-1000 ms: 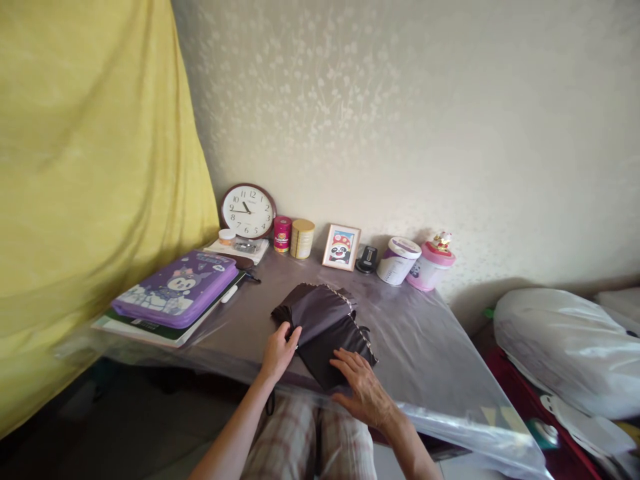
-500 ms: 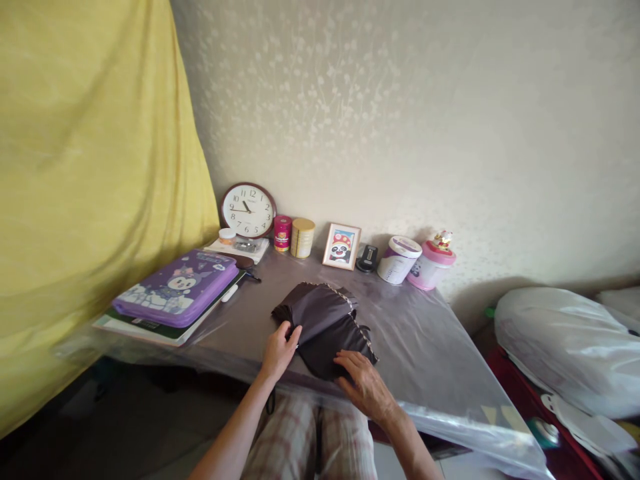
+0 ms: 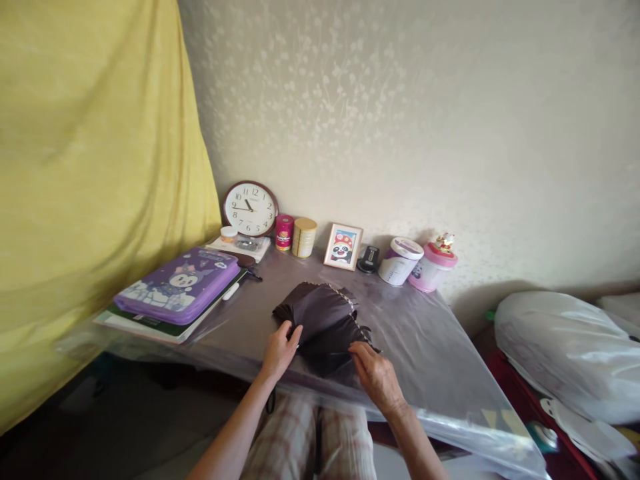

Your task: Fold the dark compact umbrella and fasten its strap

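A dark folding umbrella lies collapsed near the front of the table, its canopy loose and edged with a patterned trim. My left hand is closed around its near left end, where the handle is mostly hidden. A dark wrist strap hangs below that hand, over the table edge. At the near right side of the canopy, my right hand pinches the fabric by its trimmed edge, fingers bent together.
On the left, a purple case rests on books beside a white marker. Along the wall stand a clock, a red tin, a yellow canister, a picture frame and two tubs. Clear plastic covers the table.
My right hand has moved slightly right and gone from lying spread on the canopy to pinching its edge. The fabric there is drawn up a little. My left hand stays in place.
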Demonstrator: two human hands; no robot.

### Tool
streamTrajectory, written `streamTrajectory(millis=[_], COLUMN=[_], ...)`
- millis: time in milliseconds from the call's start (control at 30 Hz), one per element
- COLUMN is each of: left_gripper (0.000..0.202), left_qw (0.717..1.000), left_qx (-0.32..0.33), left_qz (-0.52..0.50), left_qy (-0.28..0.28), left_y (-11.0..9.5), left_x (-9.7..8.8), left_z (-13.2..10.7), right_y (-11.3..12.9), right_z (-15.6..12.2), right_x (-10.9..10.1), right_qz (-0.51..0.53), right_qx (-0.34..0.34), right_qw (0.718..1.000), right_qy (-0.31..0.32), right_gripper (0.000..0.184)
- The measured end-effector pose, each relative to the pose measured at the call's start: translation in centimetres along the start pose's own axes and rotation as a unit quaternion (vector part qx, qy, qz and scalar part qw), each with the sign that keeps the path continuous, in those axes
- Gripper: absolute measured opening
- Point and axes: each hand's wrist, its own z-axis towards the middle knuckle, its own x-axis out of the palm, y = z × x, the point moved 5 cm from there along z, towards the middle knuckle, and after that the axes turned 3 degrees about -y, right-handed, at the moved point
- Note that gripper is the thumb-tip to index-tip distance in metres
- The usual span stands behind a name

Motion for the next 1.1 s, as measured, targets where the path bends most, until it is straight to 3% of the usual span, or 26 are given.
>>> streamTrajectory(millis=[267, 667, 967, 1100], left_gripper=[0.03, 0.036, 0.03, 0.03], left_qw=[1.0, 0.998, 1.0, 1.0], left_qx=[0.005, -0.001, 0.015, 0.011], left_qz=[-0.001, -0.045, -0.01, -0.018], left_qy=[0.003, 0.034, 0.005, 0.009], left_y=[0.6, -0.2, 0.4, 0.5], left_x=[0.5, 0.0, 0.8, 0.8], left_z=[0.1, -0.2, -0.1, 0.0], right_y=[2.3, 3.3, 3.5, 3.4], right_z=[5.0, 12.1, 12.4, 11.7], right_x=[-0.8, 3.3, 5.1, 6.0], right_qz=[0.052, 0.048, 0.041, 0.034], right_qx=[-0.02, -0.031, -0.027, -0.07], right_qw=[0.997, 0.997, 0.998, 0.996], right_qy=[-0.046, -0.045, -0.042, -0.032], right_gripper=[0.02, 0.018, 0.021, 0.024])
